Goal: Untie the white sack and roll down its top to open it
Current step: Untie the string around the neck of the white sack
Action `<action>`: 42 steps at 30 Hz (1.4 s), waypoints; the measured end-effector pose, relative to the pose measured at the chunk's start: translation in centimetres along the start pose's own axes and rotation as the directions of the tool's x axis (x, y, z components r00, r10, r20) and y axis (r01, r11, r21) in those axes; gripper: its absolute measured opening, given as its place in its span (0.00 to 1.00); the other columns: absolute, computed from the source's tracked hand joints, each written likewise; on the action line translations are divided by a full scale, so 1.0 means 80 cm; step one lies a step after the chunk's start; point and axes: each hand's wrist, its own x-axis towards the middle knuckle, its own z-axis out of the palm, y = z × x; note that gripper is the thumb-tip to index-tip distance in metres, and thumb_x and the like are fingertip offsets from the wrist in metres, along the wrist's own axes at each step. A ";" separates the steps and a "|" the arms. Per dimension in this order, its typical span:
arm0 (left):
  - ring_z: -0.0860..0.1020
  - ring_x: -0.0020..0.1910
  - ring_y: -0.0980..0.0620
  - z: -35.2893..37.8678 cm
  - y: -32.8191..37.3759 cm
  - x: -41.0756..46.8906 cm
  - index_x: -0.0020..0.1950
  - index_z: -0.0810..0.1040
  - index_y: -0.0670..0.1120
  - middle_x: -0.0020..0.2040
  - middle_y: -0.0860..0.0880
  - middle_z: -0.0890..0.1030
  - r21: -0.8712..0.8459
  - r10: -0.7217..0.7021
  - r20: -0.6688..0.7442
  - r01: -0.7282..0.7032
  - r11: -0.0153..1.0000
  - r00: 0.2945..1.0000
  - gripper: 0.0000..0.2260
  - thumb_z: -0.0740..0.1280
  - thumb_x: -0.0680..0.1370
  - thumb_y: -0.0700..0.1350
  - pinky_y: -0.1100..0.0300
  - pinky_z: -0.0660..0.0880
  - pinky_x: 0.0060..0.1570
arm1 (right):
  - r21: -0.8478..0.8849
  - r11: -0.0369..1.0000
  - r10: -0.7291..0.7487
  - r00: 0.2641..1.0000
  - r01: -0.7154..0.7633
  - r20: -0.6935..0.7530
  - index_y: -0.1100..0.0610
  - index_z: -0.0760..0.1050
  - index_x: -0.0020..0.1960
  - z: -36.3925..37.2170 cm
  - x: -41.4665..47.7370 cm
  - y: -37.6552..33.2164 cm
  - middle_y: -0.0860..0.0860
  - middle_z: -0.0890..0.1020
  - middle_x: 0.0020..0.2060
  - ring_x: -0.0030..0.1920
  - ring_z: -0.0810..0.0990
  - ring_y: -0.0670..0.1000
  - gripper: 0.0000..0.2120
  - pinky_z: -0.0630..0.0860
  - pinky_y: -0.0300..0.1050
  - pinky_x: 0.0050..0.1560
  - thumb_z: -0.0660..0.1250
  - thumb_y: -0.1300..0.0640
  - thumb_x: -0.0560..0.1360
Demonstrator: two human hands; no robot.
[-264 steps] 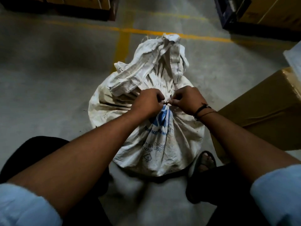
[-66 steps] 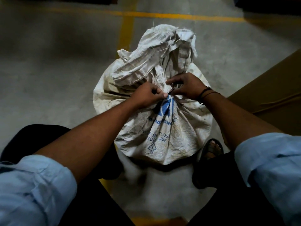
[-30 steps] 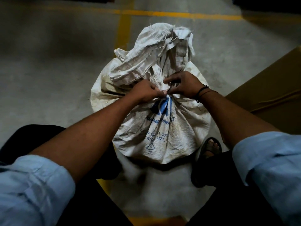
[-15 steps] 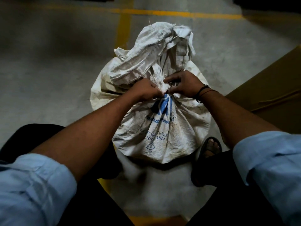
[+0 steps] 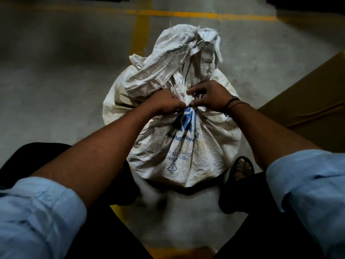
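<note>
Both meet at one spot: left hand (image 5: 164, 104) and right hand (image 5: 211, 97) pinch the white sack (image 5: 186, 152) at its tied neck (image 5: 188, 101) between them.

Left hand (image 5: 165, 104): drawn in closer, now meeting the right at the tied neck.
Right hand (image 5: 210, 96): shifted higher, fingers now curled over the white sack (image 5: 186, 150) neck.

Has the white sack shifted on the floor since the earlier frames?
No. The white sack stands where it did: its frayed left flap still overlaps the yellow floor stripe. Only the camera has shifted.
</note>
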 end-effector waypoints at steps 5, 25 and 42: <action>0.73 0.31 0.50 -0.001 0.004 -0.003 0.42 0.84 0.38 0.30 0.47 0.77 0.019 -0.014 -0.017 0.015 1.000 1.000 0.13 0.72 0.69 0.49 0.56 0.70 0.36 | -0.007 1.000 0.001 1.000 -0.002 -0.010 0.56 0.82 0.58 0.002 0.001 0.001 0.49 0.83 0.56 0.50 0.80 0.43 0.21 0.70 0.23 0.46 0.79 0.61 0.66; 0.76 0.36 0.52 0.002 0.003 -0.002 0.44 0.83 0.42 0.38 0.46 0.80 -0.010 0.023 -0.007 -0.023 1.000 1.000 0.07 0.70 0.75 0.46 0.61 0.72 0.37 | -0.250 0.964 -0.118 0.987 0.088 -0.107 0.55 0.82 0.49 -0.010 -0.014 -0.007 0.51 0.84 0.49 0.43 0.82 0.49 0.10 0.76 0.36 0.46 0.71 0.65 0.70; 0.69 0.27 0.53 0.006 -0.003 -0.007 0.42 0.83 0.37 0.30 0.46 0.75 -0.035 0.045 -0.087 -0.048 0.998 0.995 0.15 0.74 0.69 0.50 0.58 0.66 0.33 | -0.237 0.963 0.105 0.989 -0.126 -0.100 0.54 0.85 0.45 -0.018 -0.017 -0.017 0.51 0.85 0.41 0.45 0.83 0.50 0.10 0.71 0.37 0.42 0.74 0.65 0.66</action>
